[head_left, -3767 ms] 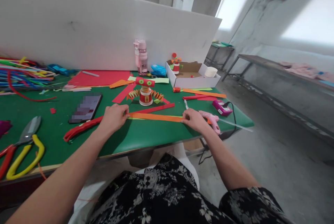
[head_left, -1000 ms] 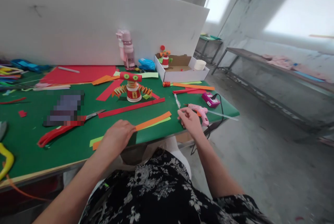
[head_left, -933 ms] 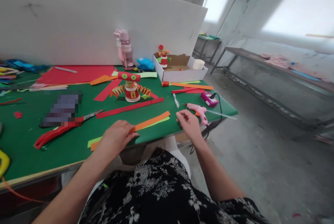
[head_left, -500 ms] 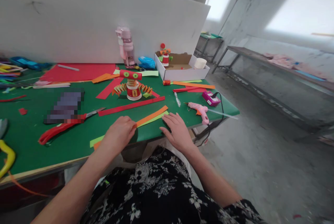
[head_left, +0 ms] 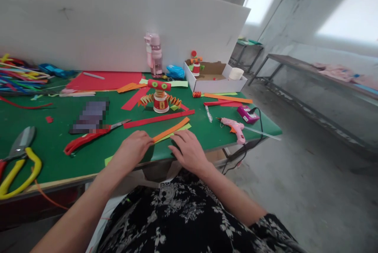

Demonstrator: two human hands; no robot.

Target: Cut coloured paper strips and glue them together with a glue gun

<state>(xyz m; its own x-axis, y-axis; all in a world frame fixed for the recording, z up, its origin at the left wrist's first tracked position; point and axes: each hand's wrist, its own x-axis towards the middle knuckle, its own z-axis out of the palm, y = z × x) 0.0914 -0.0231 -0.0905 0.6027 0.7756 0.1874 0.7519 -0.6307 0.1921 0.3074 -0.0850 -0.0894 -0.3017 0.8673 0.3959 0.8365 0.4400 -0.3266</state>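
Observation:
My left hand (head_left: 136,147) is closed, thumb and fingertips pinching an orange paper strip (head_left: 173,128) near the table's front edge. Under and beside the orange strip lies a light green strip (head_left: 185,127); its other end shows at the left by my wrist. My right hand (head_left: 189,150) is open, palm down, its fingertips by the two strips. Behind the strips a red strip (head_left: 159,119) lies flat. Beyond it stands a red paper-cup figure (head_left: 161,103) with green-ringed eyes and folded orange paper arms.
A pink glue gun (head_left: 233,127) and purple power block (head_left: 248,114) lie right. Red-handled scissors (head_left: 88,139), a blurred phone-like slab (head_left: 91,117) and yellow-handled shears (head_left: 23,154) lie left. Behind are a pink bottle (head_left: 155,56) and a white box (head_left: 217,85) holding another figure.
The view has turned left, bringing the shears fully into sight. My right hand has moved left along the strips. The orange end beside my left wrist no longer shows.

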